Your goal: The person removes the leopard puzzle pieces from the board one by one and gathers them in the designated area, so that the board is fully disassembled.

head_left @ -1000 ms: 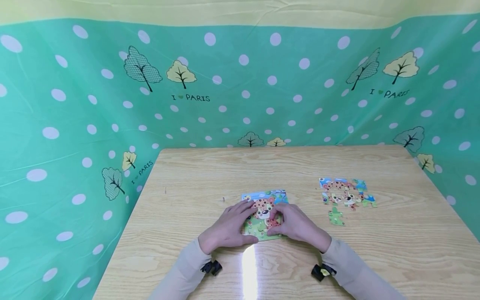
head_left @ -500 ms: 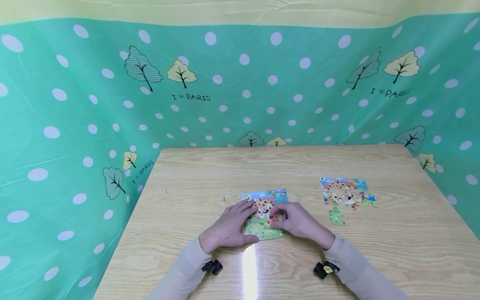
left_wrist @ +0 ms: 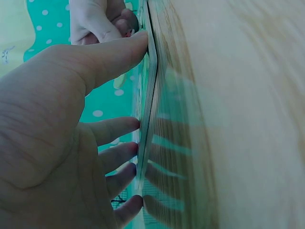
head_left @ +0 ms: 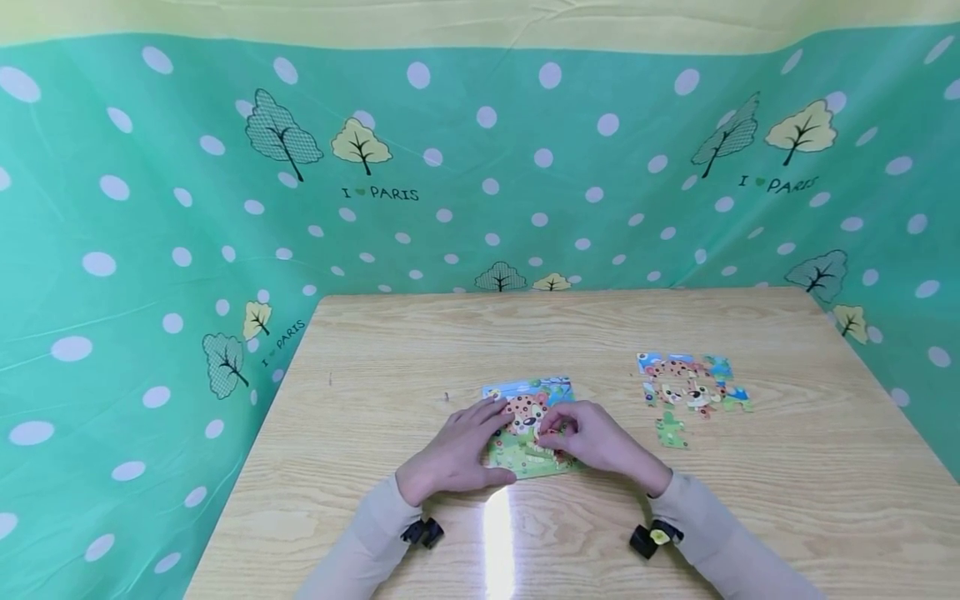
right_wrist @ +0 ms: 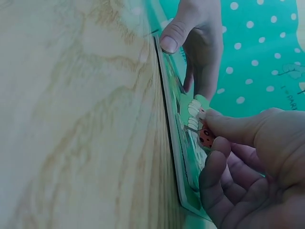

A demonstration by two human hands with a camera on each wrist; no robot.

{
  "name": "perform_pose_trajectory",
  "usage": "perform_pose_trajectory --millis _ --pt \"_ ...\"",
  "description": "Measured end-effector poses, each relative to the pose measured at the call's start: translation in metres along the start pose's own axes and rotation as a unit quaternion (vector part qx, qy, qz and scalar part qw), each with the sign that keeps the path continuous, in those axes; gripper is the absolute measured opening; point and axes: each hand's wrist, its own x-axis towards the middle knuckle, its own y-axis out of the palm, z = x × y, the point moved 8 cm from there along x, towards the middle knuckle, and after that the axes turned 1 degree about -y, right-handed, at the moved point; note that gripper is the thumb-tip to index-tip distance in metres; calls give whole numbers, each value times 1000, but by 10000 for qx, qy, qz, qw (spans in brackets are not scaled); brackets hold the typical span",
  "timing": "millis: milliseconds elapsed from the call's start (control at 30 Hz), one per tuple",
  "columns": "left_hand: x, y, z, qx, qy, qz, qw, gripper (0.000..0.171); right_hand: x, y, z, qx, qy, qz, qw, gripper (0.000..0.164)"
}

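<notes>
A jigsaw puzzle board [head_left: 513, 457] with a spotted cartoon leopard on green and blue lies on the wooden table between the hands. My left hand [head_left: 459, 450] rests along its left side, fingers spread on its surface and thumb at the near edge. Over the board's right part, my right hand [head_left: 592, 435] pinches a jigsaw piece [right_wrist: 206, 136] between thumb and fingers. The piece is green, white and red with dark spots, and it stands tilted up from the board in the right wrist view. The hand partly covers the board's right side.
To the right, several joined jigsaw pieces [head_left: 678, 385] form part of a leopard picture, with a green piece [head_left: 672, 432] just below them. A tiny dark speck [head_left: 446, 397] lies left of the board. A dotted green cloth [head_left: 480, 167] hangs behind the table [head_left: 375, 333].
My right hand has shifted slightly and drawn its fingertips together, with the pinched jigsaw piece now tilted up from the board. My left hand stays in place.
</notes>
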Motion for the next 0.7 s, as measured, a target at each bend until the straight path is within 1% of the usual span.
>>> perform_pose_trajectory --millis 67,300,433,567,700 --pt "0 0 0 -14 1 -4 10000 89 1 -1 -1 101 -29 -59 9999 11" --pt "0 -1 0 -76 -36 -1 10000 90 2 -3 -4 384 184 -330 9985 11" --pt "1 -1 0 -94 -52 27 9999 90 2 -3 -4 319 175 -287 9989 9" --pt "0 -1 0 -111 -52 37 9999 90 0 -5 -4 241 80 -212 9995 9" --pt "0 -1 0 -93 -38 23 9999 90 -2 -10 -3 325 26 -200 9993 11"
